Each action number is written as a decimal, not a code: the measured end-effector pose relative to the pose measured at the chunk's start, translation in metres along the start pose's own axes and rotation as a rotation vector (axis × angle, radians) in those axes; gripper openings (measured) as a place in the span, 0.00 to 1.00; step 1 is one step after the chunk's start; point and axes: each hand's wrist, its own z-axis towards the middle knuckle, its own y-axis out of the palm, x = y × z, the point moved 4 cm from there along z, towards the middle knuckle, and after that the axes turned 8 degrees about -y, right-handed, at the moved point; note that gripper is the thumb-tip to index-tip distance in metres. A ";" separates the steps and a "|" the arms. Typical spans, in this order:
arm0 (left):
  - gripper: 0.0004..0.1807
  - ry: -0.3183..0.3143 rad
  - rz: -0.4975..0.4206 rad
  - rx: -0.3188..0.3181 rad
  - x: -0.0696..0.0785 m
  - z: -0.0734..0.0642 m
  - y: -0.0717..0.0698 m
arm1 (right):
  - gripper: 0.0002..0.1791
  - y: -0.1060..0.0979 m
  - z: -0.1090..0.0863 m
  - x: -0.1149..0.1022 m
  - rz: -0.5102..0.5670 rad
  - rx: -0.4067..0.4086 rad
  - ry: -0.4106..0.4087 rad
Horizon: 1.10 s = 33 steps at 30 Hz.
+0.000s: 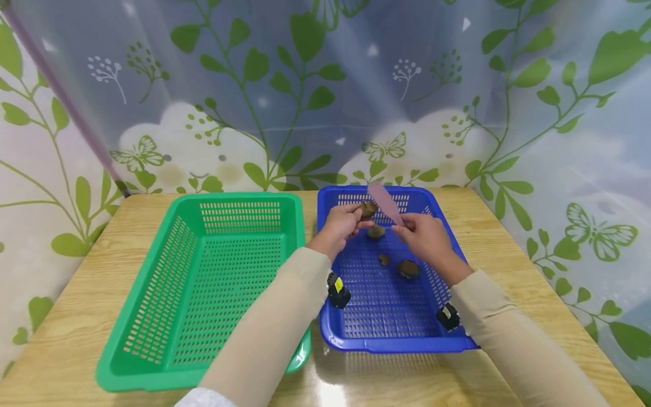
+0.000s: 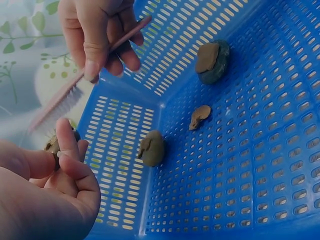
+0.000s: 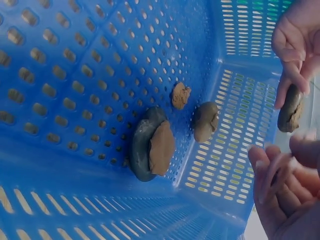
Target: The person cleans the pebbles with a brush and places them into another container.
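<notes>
Over the far end of the blue basket (image 1: 402,345), my left hand (image 1: 338,229) pinches a small stone (image 3: 289,109) with brown mud stuck to one face. My right hand (image 1: 427,240) grips a pink brush (image 1: 385,203) by its handle; pale bristles show in the left wrist view. The brush head is close to the stone, and whether they touch I cannot tell. Below, in the basket, lie a bigger dark stone (image 3: 142,142) with a flat mud patch, a smaller olive-brown stone (image 2: 154,149) with some mud, and a loose crumbly brown piece (image 2: 200,116).
A green basket (image 1: 300,362) with slotted walls stands to the left on the wooden table (image 1: 76,316). The blue basket's walls rise around the stones. Behind the table hangs a patterned curtain (image 1: 305,85). Each wrist carries a small black camera (image 1: 338,291).
</notes>
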 end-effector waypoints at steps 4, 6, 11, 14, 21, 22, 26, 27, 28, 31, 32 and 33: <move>0.20 -0.001 -0.008 0.003 0.000 0.000 -0.001 | 0.17 -0.001 0.000 0.001 0.007 0.013 0.018; 0.20 0.000 -0.007 -0.001 -0.001 0.000 -0.001 | 0.17 0.000 0.000 0.000 0.012 0.000 0.013; 0.20 -0.005 -0.001 0.002 -0.001 0.000 -0.001 | 0.19 0.000 -0.001 0.001 0.027 -0.012 0.031; 0.20 -0.007 -0.003 0.009 -0.001 0.000 -0.001 | 0.20 0.000 -0.001 0.001 0.033 -0.006 0.029; 0.20 -0.011 -0.011 0.015 -0.001 0.000 0.000 | 0.18 0.001 -0.001 -0.002 0.047 -0.027 -0.009; 0.20 -0.013 -0.008 0.015 -0.001 -0.001 0.000 | 0.17 0.003 0.000 -0.002 0.052 -0.043 -0.023; 0.20 -0.004 -0.004 0.015 -0.001 0.000 0.001 | 0.17 0.008 0.001 -0.003 0.047 -0.104 -0.082; 0.20 -0.002 -0.004 0.017 0.000 0.000 0.001 | 0.17 0.009 0.001 -0.003 0.048 -0.120 -0.086; 0.20 -0.002 -0.006 0.017 0.000 0.000 0.001 | 0.17 0.009 0.001 -0.003 0.042 -0.127 -0.088; 0.20 -0.004 -0.005 0.023 -0.001 0.001 0.000 | 0.17 0.009 0.001 -0.003 0.039 -0.130 -0.076; 0.20 -0.006 -0.003 0.023 -0.001 0.000 0.000 | 0.17 0.009 0.001 -0.003 0.040 -0.124 -0.069; 0.20 -0.008 -0.003 0.025 -0.001 0.000 0.000 | 0.16 0.009 0.001 -0.003 0.039 -0.117 -0.063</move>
